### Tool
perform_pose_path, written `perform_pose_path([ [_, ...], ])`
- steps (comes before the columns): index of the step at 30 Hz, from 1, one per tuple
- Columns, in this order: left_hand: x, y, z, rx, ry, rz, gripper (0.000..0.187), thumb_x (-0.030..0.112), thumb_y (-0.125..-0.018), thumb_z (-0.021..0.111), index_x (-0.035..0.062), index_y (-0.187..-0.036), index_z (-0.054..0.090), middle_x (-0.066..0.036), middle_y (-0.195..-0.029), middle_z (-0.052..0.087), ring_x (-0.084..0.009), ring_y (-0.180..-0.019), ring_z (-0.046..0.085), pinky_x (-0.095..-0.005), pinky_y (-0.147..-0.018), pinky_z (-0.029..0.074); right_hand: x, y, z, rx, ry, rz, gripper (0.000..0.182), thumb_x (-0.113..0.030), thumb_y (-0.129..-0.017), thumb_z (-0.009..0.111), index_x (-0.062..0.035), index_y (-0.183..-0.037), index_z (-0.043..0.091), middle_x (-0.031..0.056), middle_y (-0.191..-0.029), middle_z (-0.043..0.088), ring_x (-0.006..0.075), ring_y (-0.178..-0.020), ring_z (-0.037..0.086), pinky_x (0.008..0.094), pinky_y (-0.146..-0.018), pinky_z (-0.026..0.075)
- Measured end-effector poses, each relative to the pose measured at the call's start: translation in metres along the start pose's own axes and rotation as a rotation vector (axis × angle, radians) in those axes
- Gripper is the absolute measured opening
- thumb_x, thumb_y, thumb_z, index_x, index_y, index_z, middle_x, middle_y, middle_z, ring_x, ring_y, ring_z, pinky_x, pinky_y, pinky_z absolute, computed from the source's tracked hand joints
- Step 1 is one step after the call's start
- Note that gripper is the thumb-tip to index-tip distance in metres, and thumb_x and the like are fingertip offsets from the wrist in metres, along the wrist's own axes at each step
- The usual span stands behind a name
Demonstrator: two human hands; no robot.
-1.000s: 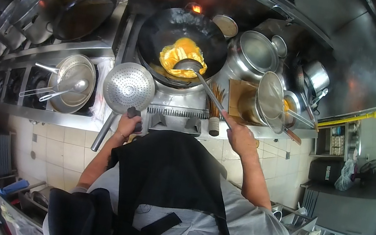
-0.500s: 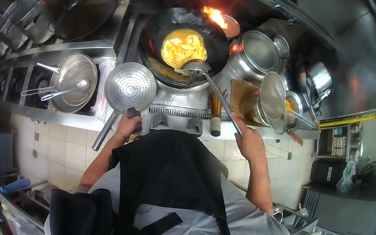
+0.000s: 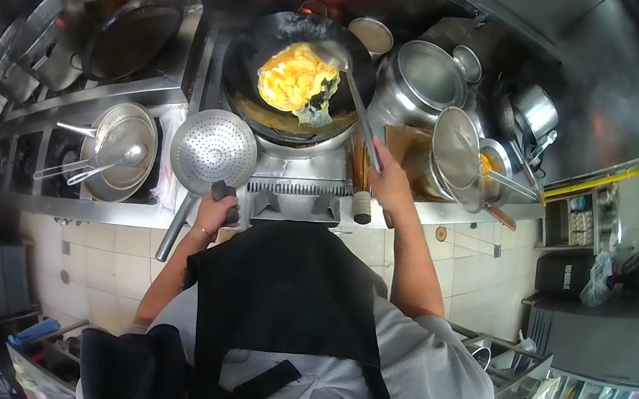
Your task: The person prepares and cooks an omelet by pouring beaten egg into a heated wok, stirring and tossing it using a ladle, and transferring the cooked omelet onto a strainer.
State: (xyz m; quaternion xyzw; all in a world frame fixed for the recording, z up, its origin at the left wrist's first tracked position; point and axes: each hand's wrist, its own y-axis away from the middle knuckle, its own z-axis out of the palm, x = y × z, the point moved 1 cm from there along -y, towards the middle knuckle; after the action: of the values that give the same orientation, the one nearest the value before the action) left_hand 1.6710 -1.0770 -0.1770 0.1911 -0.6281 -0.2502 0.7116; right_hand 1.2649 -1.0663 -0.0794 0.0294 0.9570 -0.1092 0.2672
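Observation:
A black wok (image 3: 251, 53) sits on the burner ahead of me with a yellow omelette (image 3: 293, 77) in it. My right hand (image 3: 388, 184) grips the long handle of a steel ladle (image 3: 335, 57), whose bowl rests at the omelette's far right edge. My left hand (image 3: 214, 211) is closed on a dark knob or handle at the stove's front edge, just below a round perforated strainer (image 3: 213, 152) that leans beside the wok.
A steel pot (image 3: 423, 77) and small bowls stand right of the wok, with a mesh skimmer (image 3: 456, 150) over a container. Left are a lidded pan (image 3: 121, 145), a second dark wok (image 3: 131, 37) and stacked pots. Tiled stove front below; shelves at right.
The ladle has moved from the near right side of the wok to its far right side, and my right hand moved up and left. The omelette has shifted and the flame behind the wok has died down.

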Motion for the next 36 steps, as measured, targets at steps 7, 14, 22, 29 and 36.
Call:
perform_pose_path([
  [7,-0.001,0.014,-0.011,0.038,0.017,-0.030,0.023,0.012,-0.082,0.067,0.0021,-0.102,0.060,-0.011,-0.083,0.065,-0.0223,-0.062,0.067,-0.0376,-0.048,0.060,-0.023,0.032,-0.084,-0.225,-0.054,0.142,0.067,-0.009,-0.089,0.065,-0.0250,-0.151,0.044,0.0246,-0.117,0.067,0.0447,-0.098,0.066,0.0456,-0.088,0.051],
  [14,-0.007,0.015,-0.012,0.090,0.030,-0.023,0.026,0.013,-0.082,0.068,0.0021,-0.104,0.060,-0.011,-0.083,0.065,-0.0222,-0.065,0.068,-0.0374,-0.048,0.060,-0.031,0.067,-0.147,-0.430,-0.019,0.055,0.071,-0.007,-0.085,0.064,-0.0307,-0.150,0.046,0.0201,-0.118,0.068,0.0408,-0.100,0.066,0.0470,-0.088,0.053],
  [22,0.002,0.006,0.007,0.043,-0.002,-0.003,0.025,0.015,-0.083,0.068,-0.0009,-0.101,0.061,-0.013,-0.085,0.066,-0.0235,-0.064,0.068,-0.0384,-0.051,0.062,-0.021,0.046,-0.058,-0.291,0.096,0.113,0.067,-0.005,-0.087,0.059,-0.0241,-0.149,0.046,0.0285,-0.097,0.066,0.0440,-0.091,0.066,0.0516,-0.081,0.051],
  [29,-0.001,0.010,0.007,0.050,0.010,-0.044,0.028,0.015,-0.084,0.069,-0.0010,-0.106,0.060,-0.014,-0.086,0.066,-0.0241,-0.065,0.069,-0.0383,-0.053,0.062,-0.027,0.060,-0.079,-0.476,0.018,0.222,0.068,-0.009,-0.088,0.063,-0.0282,-0.151,0.043,0.0244,-0.106,0.068,0.0450,-0.093,0.065,0.0503,-0.083,0.051],
  [36,0.001,0.009,0.009,0.049,-0.034,-0.048,0.029,0.016,-0.084,0.068,0.0001,-0.106,0.060,-0.012,-0.085,0.065,-0.0237,-0.064,0.068,-0.0388,-0.054,0.062,-0.007,0.060,-0.127,-0.423,-0.079,0.015,0.070,-0.009,-0.088,0.063,-0.0313,-0.151,0.043,0.0186,-0.114,0.069,0.0412,-0.097,0.066,0.0476,-0.087,0.052],
])
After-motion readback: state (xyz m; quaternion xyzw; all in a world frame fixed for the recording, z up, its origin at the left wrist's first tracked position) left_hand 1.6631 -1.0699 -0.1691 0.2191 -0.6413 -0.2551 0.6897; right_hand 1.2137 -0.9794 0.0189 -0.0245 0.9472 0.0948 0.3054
